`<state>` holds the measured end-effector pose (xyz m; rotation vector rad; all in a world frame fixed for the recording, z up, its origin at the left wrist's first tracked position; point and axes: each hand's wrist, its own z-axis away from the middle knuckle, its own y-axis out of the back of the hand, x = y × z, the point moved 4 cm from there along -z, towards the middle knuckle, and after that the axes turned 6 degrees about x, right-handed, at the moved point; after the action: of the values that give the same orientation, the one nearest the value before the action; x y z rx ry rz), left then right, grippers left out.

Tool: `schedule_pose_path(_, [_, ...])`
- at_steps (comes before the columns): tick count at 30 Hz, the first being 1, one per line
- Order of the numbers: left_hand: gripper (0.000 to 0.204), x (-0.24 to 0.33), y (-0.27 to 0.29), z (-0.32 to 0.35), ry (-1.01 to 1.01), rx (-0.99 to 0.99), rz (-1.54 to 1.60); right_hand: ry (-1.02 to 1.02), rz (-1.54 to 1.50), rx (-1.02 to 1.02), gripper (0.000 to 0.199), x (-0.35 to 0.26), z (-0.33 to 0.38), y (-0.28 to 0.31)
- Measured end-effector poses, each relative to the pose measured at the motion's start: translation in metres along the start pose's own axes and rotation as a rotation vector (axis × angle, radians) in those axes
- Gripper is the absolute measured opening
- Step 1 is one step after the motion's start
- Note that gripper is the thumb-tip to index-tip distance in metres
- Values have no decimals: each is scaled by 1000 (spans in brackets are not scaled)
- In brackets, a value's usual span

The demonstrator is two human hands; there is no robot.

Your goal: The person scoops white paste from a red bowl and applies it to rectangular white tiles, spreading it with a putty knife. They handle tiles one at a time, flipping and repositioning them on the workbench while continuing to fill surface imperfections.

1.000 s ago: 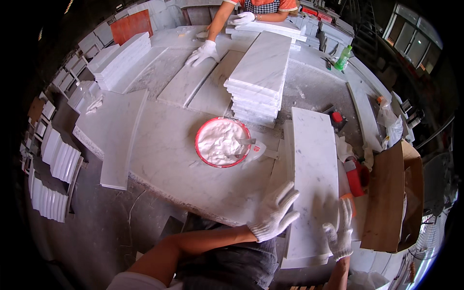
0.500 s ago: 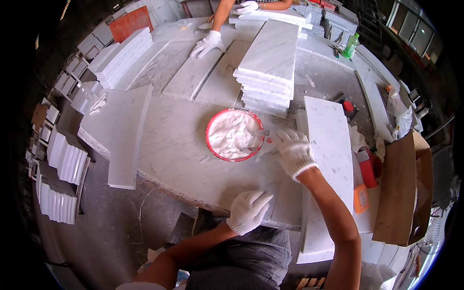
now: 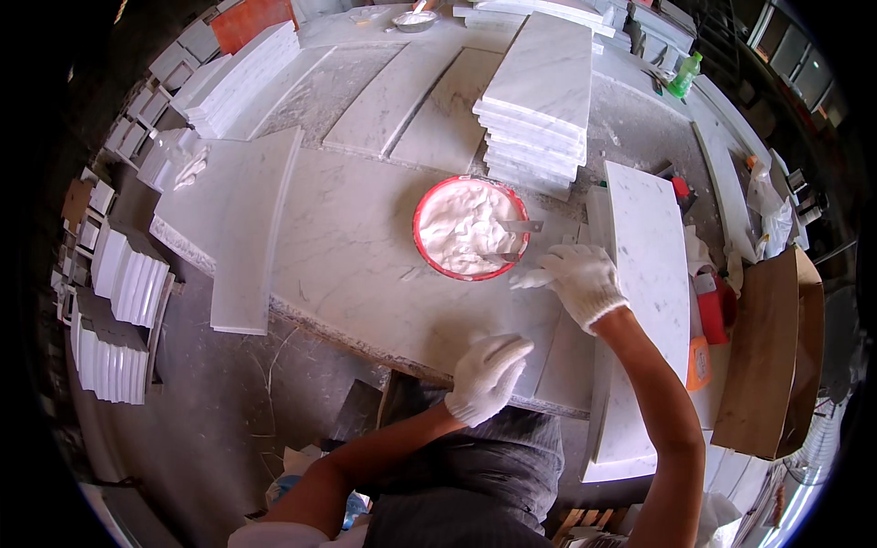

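Observation:
A round red-rimmed tub (image 3: 421, 247) of white paste (image 3: 464, 224) stands on the marble slab in front of me. Two metal putty knives lean in it: the upper putty knife (image 3: 523, 226) sticks out over the right rim, and the lower putty knife (image 3: 501, 258) lies at the lower right rim. Just right of the tub hovers my right hand (image 3: 582, 283), in a white knit glove, fingers stretched out and holding nothing I can see. My left hand (image 3: 486, 379), gloved too, hangs at the slab's near edge, its fingers loosely curled together with nothing visible in them.
Behind the tub rises a stack of marble slabs (image 3: 539, 82). A long slab (image 3: 647, 301) lies right of my right hand, with a cardboard box (image 3: 767, 356), red tape roll (image 3: 713, 309) and orange container (image 3: 699, 363) beyond. More slabs (image 3: 239, 219) lie left; a green bottle (image 3: 685, 75) stands far right.
My right hand has drawn back from beside the putty knives toward me. The view has shifted, and the other person's gloved hands at the far side are out of sight.

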<state>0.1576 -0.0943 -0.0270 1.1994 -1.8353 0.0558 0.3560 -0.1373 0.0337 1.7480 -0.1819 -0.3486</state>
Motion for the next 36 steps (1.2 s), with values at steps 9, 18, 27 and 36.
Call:
schedule_pose_path(9, [53,0,13,-15,716,-78,586,-90,-476,-185,31,-60,49,9])
schedule_pose_path(18, [25,-27,57,-14,753,269,732,-299,-390,117,43,-46,7,50])
schedule_pose_path(27, [37,-71,50,2,570,291,301,-206,-208,139,20,-43,-34,14])
schedule_pose_path(36, [40,-73,47,6,595,319,311,-447,-654,168,23,-29,-21,-4])
